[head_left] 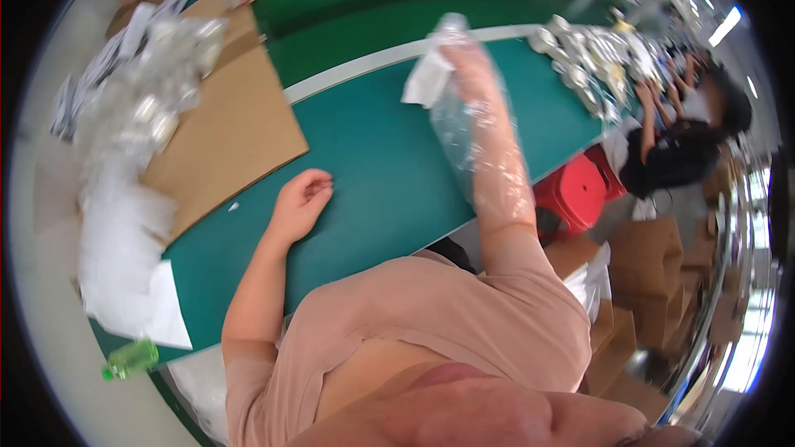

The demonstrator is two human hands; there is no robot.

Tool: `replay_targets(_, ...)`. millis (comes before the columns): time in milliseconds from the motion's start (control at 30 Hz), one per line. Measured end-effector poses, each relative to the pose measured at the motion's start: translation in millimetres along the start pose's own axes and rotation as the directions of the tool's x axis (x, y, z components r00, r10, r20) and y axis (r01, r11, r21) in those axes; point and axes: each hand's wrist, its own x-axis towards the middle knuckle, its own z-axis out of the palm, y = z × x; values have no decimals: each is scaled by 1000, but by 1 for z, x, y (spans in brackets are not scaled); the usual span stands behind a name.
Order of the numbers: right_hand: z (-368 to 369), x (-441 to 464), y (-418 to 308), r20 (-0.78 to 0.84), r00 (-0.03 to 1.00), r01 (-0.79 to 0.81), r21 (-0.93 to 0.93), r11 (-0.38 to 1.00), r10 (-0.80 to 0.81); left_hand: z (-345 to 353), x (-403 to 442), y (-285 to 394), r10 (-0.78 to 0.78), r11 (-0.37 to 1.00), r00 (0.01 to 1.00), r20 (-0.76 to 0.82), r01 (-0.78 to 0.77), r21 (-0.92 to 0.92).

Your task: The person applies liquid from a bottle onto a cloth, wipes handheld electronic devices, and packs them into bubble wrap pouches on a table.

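A clear plastic bag (454,128) is pulled over my right hand (468,62) and forearm, and my arm reaches out across the green table (373,165). By that hand, at the far end of the bag, is a piece of white paper (428,79). Blur and shiny film hide how the right fingers are held. My left hand (303,203) rests on the table with its fingers curled in, and nothing shows in them. Just beyond it lies a flat brown cardboard sheet (248,124).
Clear plastic packs (157,91) and white bags (120,257) pile up at left, near a green bottle (132,358). White corded items (580,62) lie at right. A green conveyor belt (348,29) runs behind. Co-workers, a red stool (575,194) and cartons (646,269) are at right.
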Motion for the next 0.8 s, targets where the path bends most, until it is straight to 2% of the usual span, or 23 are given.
replay_targets(33, 4, -5, -7, 70, 997, -12, -86, 996, 18, 2, 3, 0, 45, 999, 999, -9, -44, 14)
replay_targets(67, 10, -4, -6, -12, 997, -71, -126, 990, 70, 2, 4, -6, 39, 999, 999, -10, -39, 7)
replay_targets(100, 4, 8, 1, 103, 991, -72, -114, 991, 84, 2, 5, -11, 31, 1000, 999, -19, -31, 4)
replay_targets(133, 19, -7, -14, 112, 993, -26, -31, 999, 29, 4, 7, -10, 53, 999, 998, 21, -53, 3)
replay_targets(167, 18, 2, -5, 194, 981, -16, 74, 997, 1, 4, 7, -10, 25, 1000, 1000, 10, -25, -14)
replay_targets(200, 23, 5, -8, 293, 956, -76, 193, 978, 16, 4, 6, -8, -10, 1000, 1000, -13, 10, -27)
replay_targets(300, 31, -7, -20, 314, 949, -46, 266, 963, -41, 6, 5, 1, -53, 998, 998, -30, 52, -43)
replay_targets(367, 15, -5, -9, 262, 965, -13, 51, 999, 0, 4, 5, 3, -36, 999, 999, -27, 36, -6)
replay_targets(400, 5, -6, -3, 258, 966, -9, 49, 999, -4, 5, 5, 2, -24, 999, 999, -28, 25, 22)
replay_targets(467, -16, -11, 15, 128, 981, -88, -376, 922, 145, 5, 4, -1, -25, 1000, 999, -23, 25, -11)
replay_targets(533, -41, -4, 51, 328, 942, 0, -229, 973, 78, 4, 5, -2, -12, 999, 1000, -16, 12, -39)
replay_targets(567, -34, -11, 47, 271, 958, -94, -4, 996, 91, 3, 5, -2, -22, 999, 999, -28, 21, -32)
replay_targets(667, -32, -10, 47, 245, 963, -115, -8, 993, 114, 4, 4, 0, -43, 999, 999, -29, 43, -19)
replay_targets(700, -44, 2, 63, 223, 968, -81, -170, 982, 118, 3, 4, -2, -54, 998, 998, -34, 52, -43)
replay_targets(800, -37, -9, 54, 168, 984, -29, -219, 975, 67, 2, 6, -3, -57, 996, 998, -29, 55, -73)
